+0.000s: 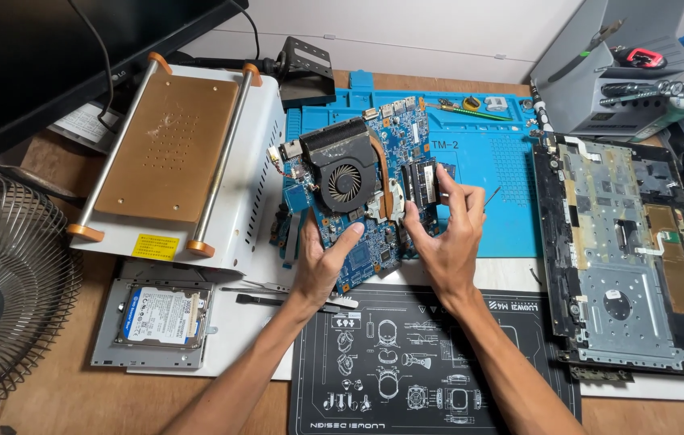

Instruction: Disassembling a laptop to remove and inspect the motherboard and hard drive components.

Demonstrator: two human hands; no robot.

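Gripping a blue laptop motherboard [358,189] at centre frame, the left hand [319,262] clamps its lower edge while the right hand [447,234] pinches its memory module [420,180], above a blue work mat [495,161].

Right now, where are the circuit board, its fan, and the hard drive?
circuit board [364,256], head view, bare blue lower edge.
fan [345,182], head view, round blade hub.
hard drive [161,316], head view, white label.
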